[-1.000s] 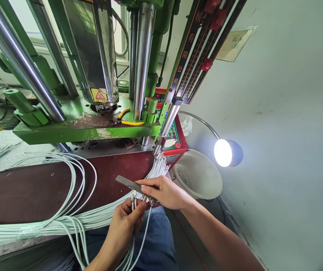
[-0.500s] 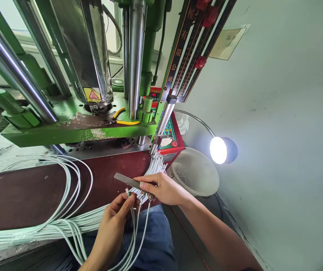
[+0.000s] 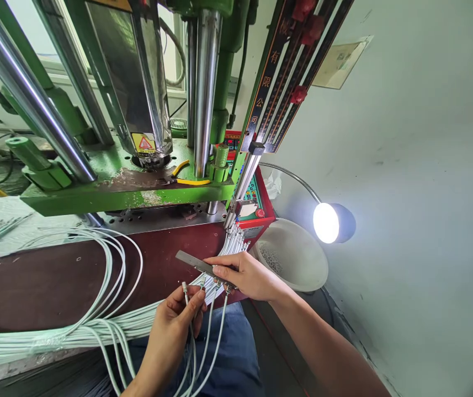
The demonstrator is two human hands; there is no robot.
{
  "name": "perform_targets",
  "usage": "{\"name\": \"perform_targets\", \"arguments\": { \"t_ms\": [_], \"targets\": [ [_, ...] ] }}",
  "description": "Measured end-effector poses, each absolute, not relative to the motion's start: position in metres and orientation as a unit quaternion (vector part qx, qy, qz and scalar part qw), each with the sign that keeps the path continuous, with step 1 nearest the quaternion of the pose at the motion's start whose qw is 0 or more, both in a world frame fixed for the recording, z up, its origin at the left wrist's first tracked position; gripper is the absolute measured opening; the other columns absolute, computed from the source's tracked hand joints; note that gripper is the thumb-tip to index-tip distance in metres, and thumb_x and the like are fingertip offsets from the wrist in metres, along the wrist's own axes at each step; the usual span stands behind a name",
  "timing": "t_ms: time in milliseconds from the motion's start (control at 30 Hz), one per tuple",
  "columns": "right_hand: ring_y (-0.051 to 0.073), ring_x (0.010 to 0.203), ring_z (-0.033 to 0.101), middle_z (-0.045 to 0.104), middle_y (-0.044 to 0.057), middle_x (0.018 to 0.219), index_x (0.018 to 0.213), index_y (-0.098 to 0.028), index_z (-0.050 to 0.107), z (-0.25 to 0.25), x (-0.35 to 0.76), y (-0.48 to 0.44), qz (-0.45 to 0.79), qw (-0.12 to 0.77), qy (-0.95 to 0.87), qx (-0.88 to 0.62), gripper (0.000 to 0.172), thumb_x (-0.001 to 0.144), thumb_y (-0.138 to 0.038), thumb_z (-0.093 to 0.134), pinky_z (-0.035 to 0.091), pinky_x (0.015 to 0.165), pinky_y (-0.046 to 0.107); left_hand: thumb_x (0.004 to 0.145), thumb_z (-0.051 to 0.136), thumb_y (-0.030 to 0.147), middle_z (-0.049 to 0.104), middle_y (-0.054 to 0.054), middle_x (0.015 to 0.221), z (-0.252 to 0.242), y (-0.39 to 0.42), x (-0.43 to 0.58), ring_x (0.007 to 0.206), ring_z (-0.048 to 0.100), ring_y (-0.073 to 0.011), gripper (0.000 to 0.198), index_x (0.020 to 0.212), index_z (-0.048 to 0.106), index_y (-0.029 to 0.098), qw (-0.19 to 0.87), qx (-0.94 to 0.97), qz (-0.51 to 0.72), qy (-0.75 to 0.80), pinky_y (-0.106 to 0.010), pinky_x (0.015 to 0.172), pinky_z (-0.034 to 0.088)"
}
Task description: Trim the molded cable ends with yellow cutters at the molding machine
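My right hand point(image 3: 238, 273) grips a flat metal bar point(image 3: 195, 261) that slants over the front edge of the bench. Two white cables point(image 3: 223, 322) run down from the bar's lower side, their connector ends at the bar beneath my fingers. Just left of it, my left hand point(image 3: 180, 309) pinches cables with small plug ends. One plug point(image 3: 185, 288) sticks up above the fingers, and a second plug point(image 3: 202, 282) stands beside it, close under the bar. How the fingers hold the second one is partly hidden.
A green press point(image 3: 137, 196) with steel columns stands behind the bench point(image 3: 174, 242). Yellow-handled pliers point(image 3: 192, 181) lie on its plate. A bundle of white cables point(image 3: 132, 320) crosses the bench front. To the right are a white bucket point(image 3: 302, 267) and a lit lamp point(image 3: 326, 223).
A second plug now shows upright at my left fingers, slightly apart from the bar. My left hand sits a little farther from the bar. The whole view has shifted slightly.
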State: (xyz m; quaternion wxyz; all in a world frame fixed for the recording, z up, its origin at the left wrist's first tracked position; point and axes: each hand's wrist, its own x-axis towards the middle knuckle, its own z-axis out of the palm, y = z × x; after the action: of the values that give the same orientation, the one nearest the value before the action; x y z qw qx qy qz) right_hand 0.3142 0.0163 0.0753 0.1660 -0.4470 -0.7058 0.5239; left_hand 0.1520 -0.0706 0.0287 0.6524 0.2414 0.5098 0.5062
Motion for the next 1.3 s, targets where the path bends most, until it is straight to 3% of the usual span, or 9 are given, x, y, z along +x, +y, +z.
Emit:
{"name": "perform_targets", "arguments": {
  "t_ms": [100,233,433,533,967,1167,1300],
  "targets": [
    [0.012,0.064,0.053,0.07,0.001,0.08,0.122,-0.017,0.071,0.073,0.314,0.016,0.527,0.166,-0.706,-0.443,0.039,0.09,-0.032,0.055,0.042,0.061,0.023,0.061,0.085,0.05,0.059,0.004,0.056,0.032,-0.069,0.152,0.041,0.042,-0.0039,0.043,0.074,0.064,0.016,0.634,0.252,0.503,0.531,-0.015,0.041,0.03],
    [0.013,0.071,0.055,0.072,0.003,0.087,0.125,-0.017,0.069,0.071,0.313,0.015,0.539,0.173,-0.703,-0.43,0.041,0.09,-0.032,0.055,0.044,0.065,0.024,0.071,0.078,0.049,0.055,0.004,0.05,0.035,-0.068,0.15,0.038,0.04,-0.0033,0.039,0.064,0.062,0.015,0.654,0.27,0.492,0.507,-0.016,0.039,0.028],
    [0.01,0.062,0.048,0.067,0.0,0.076,0.124,-0.017,0.07,0.075,0.311,0.012,0.546,0.161,-0.7,-0.431,0.039,0.09,-0.031,0.056,0.039,0.057,0.022,0.071,0.078,0.042,0.058,0.003,0.053,0.04,-0.068,0.151,0.037,0.04,-0.0038,0.031,0.064,0.064,0.015,0.715,0.179,0.515,0.439,-0.018,0.04,0.032],
    [0.009,0.06,0.046,0.065,0.0,0.073,0.124,-0.016,0.07,0.076,0.311,0.011,0.55,0.163,-0.695,-0.434,0.04,0.09,-0.031,0.055,0.037,0.056,0.021,0.07,0.079,0.044,0.05,0.005,0.046,0.042,-0.067,0.151,0.037,0.037,-0.0038,0.035,0.059,0.062,0.016,0.724,0.173,0.511,0.431,-0.017,0.04,0.032],
    [0.013,0.069,0.052,0.07,0.003,0.086,0.126,-0.016,0.069,0.073,0.312,0.013,0.543,0.166,-0.701,-0.431,0.041,0.091,-0.031,0.054,0.042,0.062,0.023,0.073,0.077,0.049,0.049,0.005,0.048,0.034,-0.068,0.15,0.042,0.037,-0.0049,0.038,0.064,0.06,0.017,0.668,0.266,0.504,0.478,-0.018,0.043,0.032],
    [0.01,0.059,0.049,0.063,0.0,0.07,0.128,-0.016,0.067,0.074,0.311,0.011,0.559,0.153,-0.695,-0.426,0.041,0.092,-0.032,0.053,0.039,0.055,0.021,0.068,0.08,0.051,0.047,0.007,0.046,0.035,-0.067,0.151,0.04,0.033,-0.0047,0.04,0.067,0.059,0.017,0.632,0.278,0.503,0.52,-0.018,0.04,0.026],
    [0.01,0.06,0.049,0.066,0.0,0.073,0.129,-0.017,0.067,0.074,0.311,0.01,0.551,0.158,-0.697,-0.43,0.042,0.092,-0.033,0.054,0.04,0.056,0.022,0.069,0.08,0.051,0.048,0.007,0.05,0.032,-0.068,0.152,0.04,0.035,-0.0037,0.039,0.069,0.058,0.018,0.628,0.268,0.513,0.52,-0.018,0.04,0.027]
  ]
}}
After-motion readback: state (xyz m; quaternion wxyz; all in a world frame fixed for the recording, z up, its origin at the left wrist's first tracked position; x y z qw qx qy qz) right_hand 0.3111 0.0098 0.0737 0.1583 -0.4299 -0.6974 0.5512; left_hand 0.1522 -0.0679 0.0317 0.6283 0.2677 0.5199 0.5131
